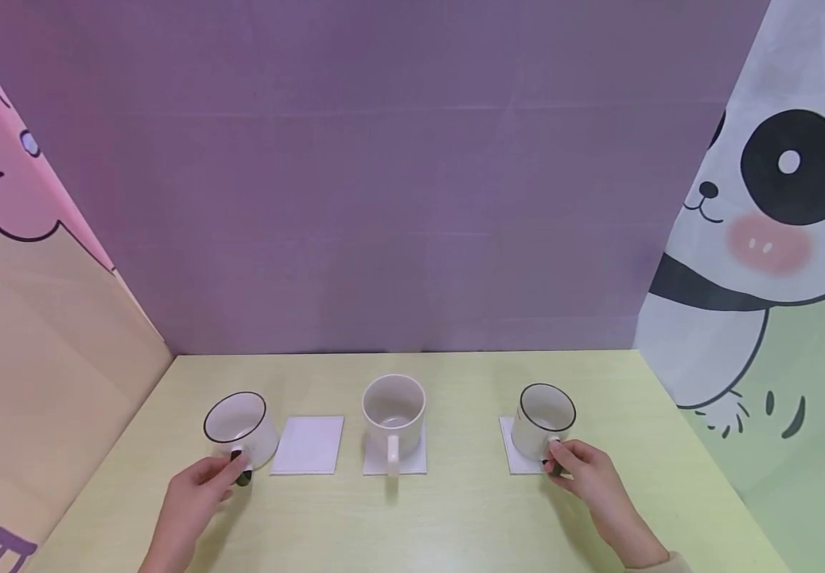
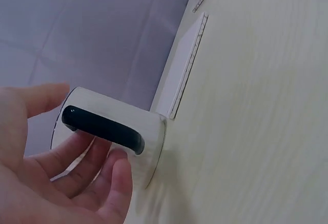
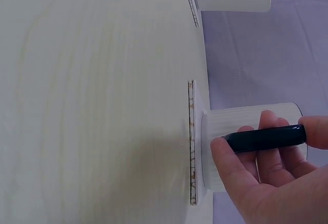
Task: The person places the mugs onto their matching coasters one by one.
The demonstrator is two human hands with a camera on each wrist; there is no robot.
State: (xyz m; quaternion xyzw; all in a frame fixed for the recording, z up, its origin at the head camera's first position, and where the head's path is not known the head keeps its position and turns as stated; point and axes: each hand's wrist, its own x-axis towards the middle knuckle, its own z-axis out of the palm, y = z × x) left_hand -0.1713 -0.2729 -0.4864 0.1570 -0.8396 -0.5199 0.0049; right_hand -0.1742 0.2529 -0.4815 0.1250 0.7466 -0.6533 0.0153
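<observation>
My left hand holds a white enamel-look mug with a dark rim by its black handle. Fingers curl behind that handle in the left wrist view. This mug leans a little, beside the left white square coaster; whether its base touches the table I cannot tell. On the right, my right hand grips the black handle of a similar dark-rimmed mug, thumb at one end. That mug stands over the right coaster, its base at the coaster's surface.
A plain white mug stands on the middle coaster, handle toward me. The pale wooden table ends at a purple back curtain. Printed cloths hang at both sides, a panda on the right one.
</observation>
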